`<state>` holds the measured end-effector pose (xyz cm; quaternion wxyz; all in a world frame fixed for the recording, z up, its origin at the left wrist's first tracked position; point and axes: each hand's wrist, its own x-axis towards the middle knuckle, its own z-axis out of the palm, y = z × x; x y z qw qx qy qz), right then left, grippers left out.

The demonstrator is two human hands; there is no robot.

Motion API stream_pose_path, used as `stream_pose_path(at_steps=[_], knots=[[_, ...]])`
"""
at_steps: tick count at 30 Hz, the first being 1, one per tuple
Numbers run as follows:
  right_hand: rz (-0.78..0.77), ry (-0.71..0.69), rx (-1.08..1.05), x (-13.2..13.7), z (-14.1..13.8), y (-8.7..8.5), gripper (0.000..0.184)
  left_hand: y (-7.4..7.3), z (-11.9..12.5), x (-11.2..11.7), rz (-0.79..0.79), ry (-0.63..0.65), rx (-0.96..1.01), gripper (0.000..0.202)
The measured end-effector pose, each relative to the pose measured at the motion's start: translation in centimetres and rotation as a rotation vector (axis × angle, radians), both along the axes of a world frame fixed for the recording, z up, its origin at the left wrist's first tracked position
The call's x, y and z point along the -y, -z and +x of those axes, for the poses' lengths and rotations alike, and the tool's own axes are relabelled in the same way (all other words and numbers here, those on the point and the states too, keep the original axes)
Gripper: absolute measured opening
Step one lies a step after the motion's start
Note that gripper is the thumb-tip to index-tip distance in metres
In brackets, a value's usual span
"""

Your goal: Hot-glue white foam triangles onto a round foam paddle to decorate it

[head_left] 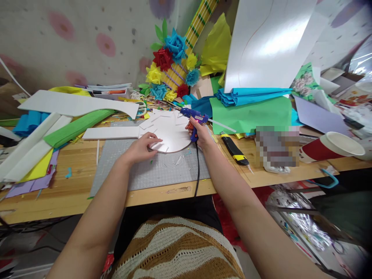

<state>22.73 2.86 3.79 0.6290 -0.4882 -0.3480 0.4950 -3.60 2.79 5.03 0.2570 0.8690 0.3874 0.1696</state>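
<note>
A white round foam disc [173, 135] lies on the grey cutting mat [151, 170] with several small white foam pieces on its far side. My left hand [142, 149] rests on the disc's left edge, fingers pressed on a small white piece [159, 146]. My right hand [199, 133] is closed around the handle of a blue glue gun [193, 115], whose nozzle points left over the disc's far right edge. The gun's black cord [198, 170] runs down off the table's front edge.
A yellow-black utility knife [235, 149] lies right of my right hand. A red paper cup [331, 146] lies on its side at far right. Paper flowers [171, 66], green, blue and white sheets crowd the back. White foam strips [110, 133] lie left.
</note>
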Motion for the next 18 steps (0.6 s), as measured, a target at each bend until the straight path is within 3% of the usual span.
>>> stream_pose_path(at_steps=[5, 12, 18], knots=[[0.030, -0.014, -0.047, 0.1, -0.1, -0.2, 0.044, 0.4, 0.9, 0.0, 0.139, -0.184, 0.073, 0.041], [0.029, 0.005, -0.079, 0.1, 0.0, -0.4, 0.042, 0.8, 1.5, 0.0, 0.156, -0.185, 0.092, 0.041], [0.017, 0.102, -0.079, -0.4, 0.3, -0.2, 0.039, 0.1, -1.9, -1.9, 0.218, -0.262, 0.128, 0.045]])
